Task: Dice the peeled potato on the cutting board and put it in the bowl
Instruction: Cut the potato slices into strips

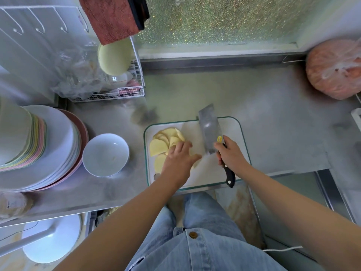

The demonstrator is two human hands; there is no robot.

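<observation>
Steel counter (254,98) holds the cutting board (232,130), and the white bowl (101,165) sits just to its left. The potato slices (158,146) are fanned on the board's left half. They look thin, wet and slippery, so I'd pin a stack from above. The left grip (176,161) lies flat and open on them, and the right grip (231,155) is wrapped round the cleaver (210,130) handle.
</observation>
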